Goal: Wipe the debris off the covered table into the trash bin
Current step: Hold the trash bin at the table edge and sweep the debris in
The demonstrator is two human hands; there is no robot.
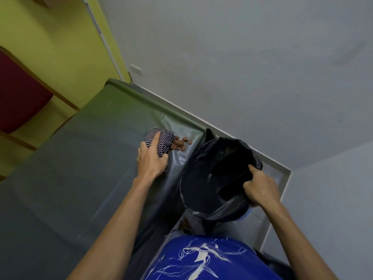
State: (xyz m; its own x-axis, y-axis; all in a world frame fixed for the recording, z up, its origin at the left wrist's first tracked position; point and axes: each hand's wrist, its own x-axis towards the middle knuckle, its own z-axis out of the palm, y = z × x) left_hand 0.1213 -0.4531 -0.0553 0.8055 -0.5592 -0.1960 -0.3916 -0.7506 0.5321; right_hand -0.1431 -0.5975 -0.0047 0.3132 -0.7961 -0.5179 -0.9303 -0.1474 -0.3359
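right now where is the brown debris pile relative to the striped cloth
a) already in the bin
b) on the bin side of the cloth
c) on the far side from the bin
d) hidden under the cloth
b: the brown debris lies on the table cover between the striped cloth under the left hand and the trash bin.

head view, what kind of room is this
Probably a plain indoor room set up for a cleaning task: a table under a grey plastic cover in a corner of bare white walls, a black-bagged trash bin beside it, yellow panelling behind.
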